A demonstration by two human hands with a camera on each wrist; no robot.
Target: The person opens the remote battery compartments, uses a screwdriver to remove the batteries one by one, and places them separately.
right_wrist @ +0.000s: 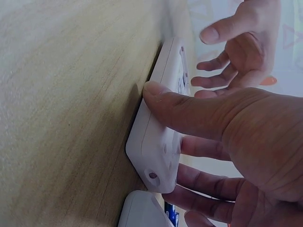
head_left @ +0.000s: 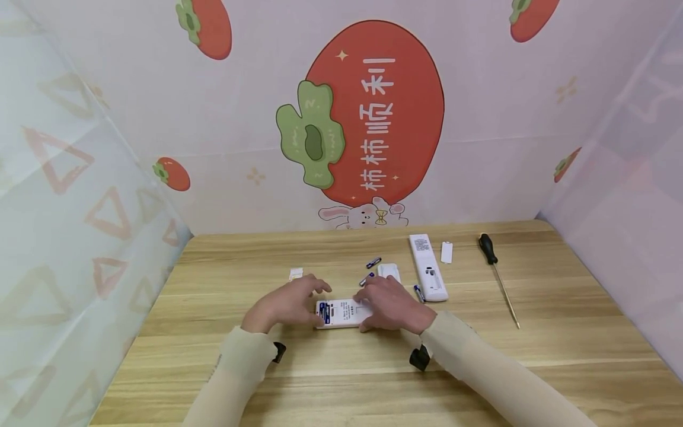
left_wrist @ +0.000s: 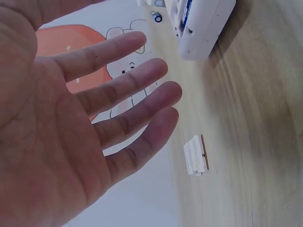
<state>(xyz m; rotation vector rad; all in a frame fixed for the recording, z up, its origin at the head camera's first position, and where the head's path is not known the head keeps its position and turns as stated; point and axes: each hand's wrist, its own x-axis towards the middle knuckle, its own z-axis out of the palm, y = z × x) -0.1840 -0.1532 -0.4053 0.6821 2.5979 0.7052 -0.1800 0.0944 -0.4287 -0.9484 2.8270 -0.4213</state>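
Note:
A white remote control [head_left: 345, 313] lies lengthwise on the table, its printed back up. Blue batteries [head_left: 325, 312] show in the bare compartment at its left end. My right hand [head_left: 393, 303] grips the right end, the thumb on the near long side and fingers on the far side, as the right wrist view shows [right_wrist: 236, 127]. Beside the compartment end hovers my left hand [head_left: 288, 305]. Its fingers are spread and loosely bent in the left wrist view, with nothing held in the palm [left_wrist: 52, 137]; whether the thumb touches the remote cannot be told.
A small white piece [head_left: 296, 273] lies behind my left hand. Loose batteries [head_left: 373, 263] and a white device [head_left: 389, 271] lie behind the right. Farther right are a longer white remote [head_left: 429, 270], a white cover [head_left: 446, 252] and a black-handled screwdriver [head_left: 488, 249].

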